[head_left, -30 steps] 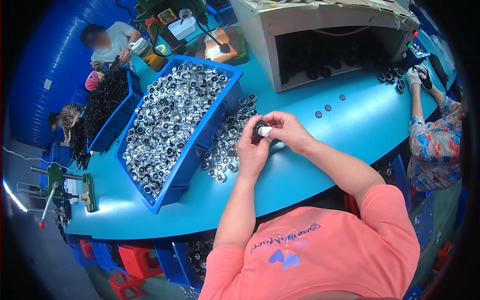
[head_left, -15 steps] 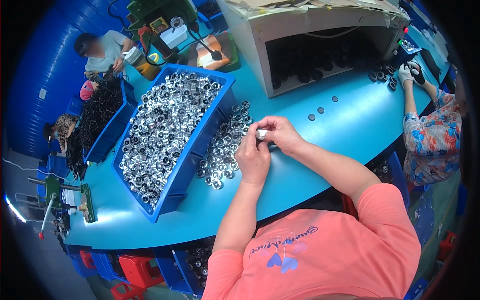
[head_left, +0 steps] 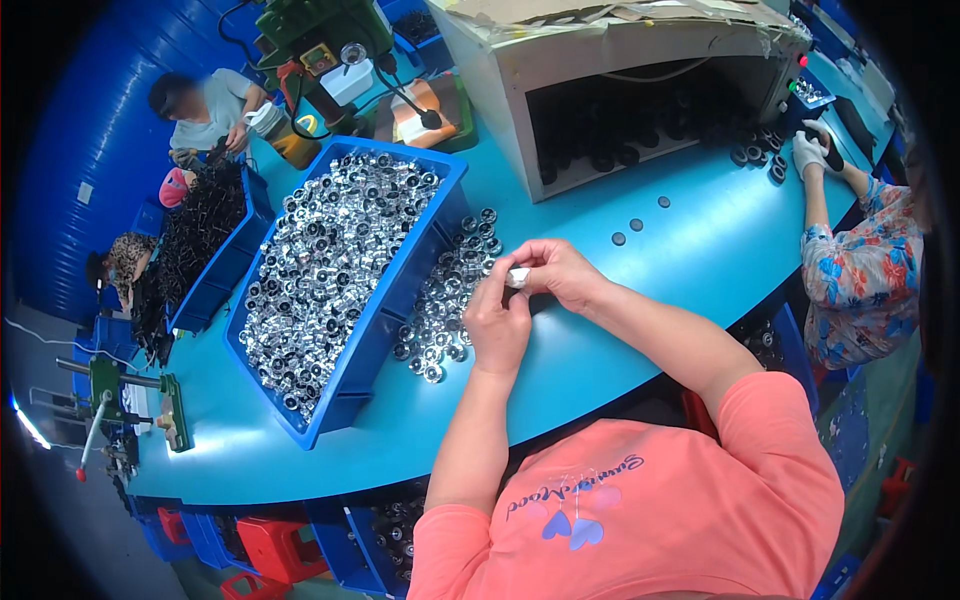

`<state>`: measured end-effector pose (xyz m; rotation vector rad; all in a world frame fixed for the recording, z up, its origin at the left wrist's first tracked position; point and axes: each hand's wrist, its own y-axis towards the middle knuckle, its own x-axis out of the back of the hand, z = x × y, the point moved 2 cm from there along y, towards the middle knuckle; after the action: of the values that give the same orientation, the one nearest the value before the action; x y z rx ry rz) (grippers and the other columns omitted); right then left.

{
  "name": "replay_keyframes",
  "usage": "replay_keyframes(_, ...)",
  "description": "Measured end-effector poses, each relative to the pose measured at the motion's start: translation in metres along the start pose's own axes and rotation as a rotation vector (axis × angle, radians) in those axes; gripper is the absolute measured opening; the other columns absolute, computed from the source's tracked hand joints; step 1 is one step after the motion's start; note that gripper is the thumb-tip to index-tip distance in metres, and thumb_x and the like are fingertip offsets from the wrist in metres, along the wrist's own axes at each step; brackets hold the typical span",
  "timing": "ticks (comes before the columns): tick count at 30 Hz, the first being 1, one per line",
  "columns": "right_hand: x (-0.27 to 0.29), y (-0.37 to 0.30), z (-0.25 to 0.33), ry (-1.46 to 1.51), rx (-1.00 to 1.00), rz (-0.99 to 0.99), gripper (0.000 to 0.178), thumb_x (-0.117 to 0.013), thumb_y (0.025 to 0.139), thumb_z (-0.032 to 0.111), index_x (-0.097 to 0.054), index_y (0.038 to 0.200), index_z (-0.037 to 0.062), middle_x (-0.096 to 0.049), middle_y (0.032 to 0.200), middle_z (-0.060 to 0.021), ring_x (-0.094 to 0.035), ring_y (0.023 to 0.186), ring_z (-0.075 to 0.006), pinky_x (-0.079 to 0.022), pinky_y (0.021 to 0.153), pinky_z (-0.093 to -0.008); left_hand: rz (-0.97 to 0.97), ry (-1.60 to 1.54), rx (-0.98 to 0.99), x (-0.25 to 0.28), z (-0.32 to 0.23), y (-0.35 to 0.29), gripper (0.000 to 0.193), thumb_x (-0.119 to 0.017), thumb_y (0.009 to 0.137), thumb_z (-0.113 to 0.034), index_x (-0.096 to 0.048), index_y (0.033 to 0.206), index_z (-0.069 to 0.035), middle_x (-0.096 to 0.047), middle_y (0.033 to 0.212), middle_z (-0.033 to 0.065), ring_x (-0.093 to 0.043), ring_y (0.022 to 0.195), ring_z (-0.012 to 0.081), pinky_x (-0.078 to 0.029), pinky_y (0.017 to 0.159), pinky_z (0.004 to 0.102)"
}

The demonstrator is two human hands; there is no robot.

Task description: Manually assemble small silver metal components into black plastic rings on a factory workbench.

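Observation:
My left hand (head_left: 496, 325) and my right hand (head_left: 563, 275) meet over the blue-green table, fingertips pinched together. A small white piece (head_left: 517, 277) shows at the fingertips; whether it is a finger wrap or a held part, I cannot tell. The fingers hide whatever else is between them. Beside my left hand, loose shiny silver ring-shaped metal parts (head_left: 436, 303) lie heaped on the table. A large blue bin (head_left: 343, 400) to the left is filled with similar silver parts (head_left: 335, 260), many with dark centres.
Beyond my right hand lie three small black discs (head_left: 636, 225). A pale box-like housing (head_left: 515, 110) holds dark round parts. Green machine (head_left: 320, 50) stands at the back. Black parts fill another blue bin (head_left: 215, 270). At right, a co-worker's gloved hand (head_left: 808, 153) handles a dark part.
Both my hands have shifted very slightly left, still pinched together. The co-worker's gloved hands at right have moved a little. The silver parts look the same.

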<state>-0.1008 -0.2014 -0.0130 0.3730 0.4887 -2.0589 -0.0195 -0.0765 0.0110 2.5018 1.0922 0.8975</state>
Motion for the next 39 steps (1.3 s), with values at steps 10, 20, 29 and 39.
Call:
replay_keyframes(10,-0.021,-0.047,0.041,0.016,-0.012,-0.002,0.034,-0.071,0.095,0.017,-0.068,0.126,0.0019,-0.072,0.114,-0.0075,-0.068,0.101,-0.0142,-0.055,0.091,-0.033,0.112,-0.644,0.196,0.002,-0.003,0.002,0.049,-0.072,0.085,0.003,-0.06,0.132,-0.004,-0.067,0.106,0.0031,-0.063,0.082,0.0064,-0.049,0.06,0.0203)
replay_keyframes(20,-0.038,-0.08,0.021,-0.199,0.282,-0.255,0.03,-0.067,0.097,0.013,-0.068,0.125,0.0009,-0.072,0.11,-0.0064,-0.068,0.096,-0.0144,-0.054,0.086,-0.0294,0.198,-0.871,0.259,0.012,-0.012,-0.005,0.026,-0.058,0.097,-0.007,-0.07,0.12,-0.005,-0.069,0.092,0.0036,-0.058,0.067,0.0057,-0.044,0.047,0.0217)
replay_keyframes(29,-0.044,-0.082,0.017,-0.018,0.253,-0.252,0.033,-0.063,0.1,0.013,-0.063,0.129,-0.002,-0.07,0.115,-0.0091,-0.068,0.1,-0.0159,-0.056,0.089,-0.0317,0.321,-1.036,0.231,0.012,-0.01,-0.012,0.06,-0.075,0.085,-0.001,-0.055,0.141,-0.008,-0.068,0.098,0.001,-0.059,0.073,0.0043,-0.044,0.047,0.0193)
replay_keyframes(39,-0.021,-0.11,0.009,-0.07,0.243,-0.324,0.033,-0.065,0.1,0.021,-0.067,0.127,0.0029,-0.07,0.109,-0.0034,-0.065,0.093,-0.0101,-0.052,0.076,-0.026,0.367,-0.829,0.201,-0.007,-0.013,-0.02,0.052,-0.079,0.082,-0.002,-0.061,0.13,-0.004,-0.071,0.107,0.0048,-0.067,0.089,0.0094,-0.056,0.071,0.023)
